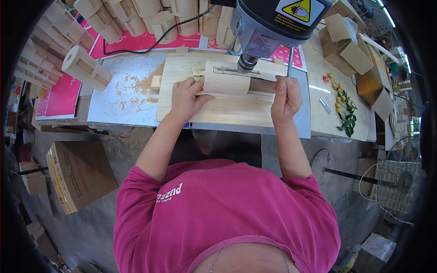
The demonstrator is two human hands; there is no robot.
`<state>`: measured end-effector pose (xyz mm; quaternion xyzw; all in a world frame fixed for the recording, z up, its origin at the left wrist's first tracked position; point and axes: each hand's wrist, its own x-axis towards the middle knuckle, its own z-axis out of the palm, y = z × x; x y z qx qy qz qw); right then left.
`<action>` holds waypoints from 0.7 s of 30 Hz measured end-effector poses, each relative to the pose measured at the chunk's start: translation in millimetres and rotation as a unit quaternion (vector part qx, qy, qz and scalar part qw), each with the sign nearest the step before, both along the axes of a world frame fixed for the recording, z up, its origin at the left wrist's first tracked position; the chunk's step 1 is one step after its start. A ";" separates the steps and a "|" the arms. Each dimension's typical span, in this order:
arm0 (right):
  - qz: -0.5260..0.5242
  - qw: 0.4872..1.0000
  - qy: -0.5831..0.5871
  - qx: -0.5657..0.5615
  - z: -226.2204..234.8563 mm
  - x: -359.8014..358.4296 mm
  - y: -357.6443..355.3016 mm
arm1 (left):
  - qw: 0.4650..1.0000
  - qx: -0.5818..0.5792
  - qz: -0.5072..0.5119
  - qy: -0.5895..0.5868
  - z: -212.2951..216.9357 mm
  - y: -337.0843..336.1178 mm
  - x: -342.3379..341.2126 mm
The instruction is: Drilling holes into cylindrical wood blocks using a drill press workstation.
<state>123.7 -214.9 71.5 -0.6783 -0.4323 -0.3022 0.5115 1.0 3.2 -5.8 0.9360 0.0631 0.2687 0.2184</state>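
A pale wooden cylinder [225, 85] lies sideways on a wooden board [218, 113], a dark hollow showing towards its right end. My left hand [188, 97] is closed on its left end, thumb below and fingers above. Over the work stands a grey bench drill press [261, 27]. Its chuck [247, 63] sits just above a slotted metal strip behind the cylinder; whether a bit touches wood I cannot tell. A thin metal lever [290, 63] runs down from the press into my right hand [287, 100], whose fingers are curled round its lower end.
Several cut-out wooden cylinders [86, 68] stand at the back and left. Sawdust [141, 86] covers part of the table's left side, and a black cord [166, 34] crosses behind. Yellow fruits [338, 98] and leaves lie right, near open cardboard boxes [339, 50]. A carton [82, 175] stands lower left.
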 end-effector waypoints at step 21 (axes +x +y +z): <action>-0.142 0.987 0.060 -0.053 157.7 70.5 17.5 | 1.000 0.005 -0.001 -0.013 0.5 -32.8 20.3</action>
